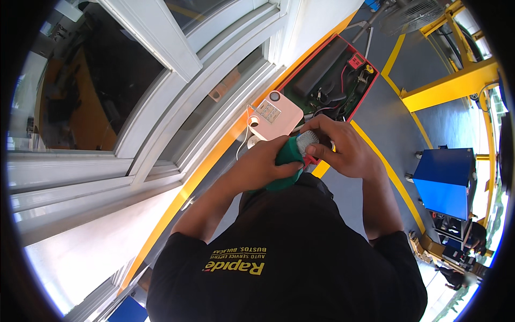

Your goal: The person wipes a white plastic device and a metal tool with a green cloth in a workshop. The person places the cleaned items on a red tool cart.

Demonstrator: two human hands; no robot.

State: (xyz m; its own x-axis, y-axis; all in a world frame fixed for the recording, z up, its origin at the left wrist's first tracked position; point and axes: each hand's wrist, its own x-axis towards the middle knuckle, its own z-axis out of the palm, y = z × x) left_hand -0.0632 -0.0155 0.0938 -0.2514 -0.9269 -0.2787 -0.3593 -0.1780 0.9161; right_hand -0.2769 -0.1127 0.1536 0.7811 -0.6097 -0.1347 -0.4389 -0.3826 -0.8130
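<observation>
In front of my chest I hold a green item (288,153) with a grey, mesh-textured end (306,140); its exact kind I cannot make out. My left hand (268,160) is wrapped round the green part, the thumb lying across its near side. At the grey end, my right hand (343,147) is curled, with its thumb and fingers pinching there. Part of the item is hidden by my fingers, and its green lower part hangs close to my black shirt. Something red (310,160) shows just beneath my right fingers.
Beyond my hands, a red-rimmed bin (370,83) holds black and dark parts. Beside it is a pale box (279,115) with a button panel and a white cord. White-framed windows (230,70) line the left. A blue cabinet (442,180) and a yellow frame (450,86) stand right.
</observation>
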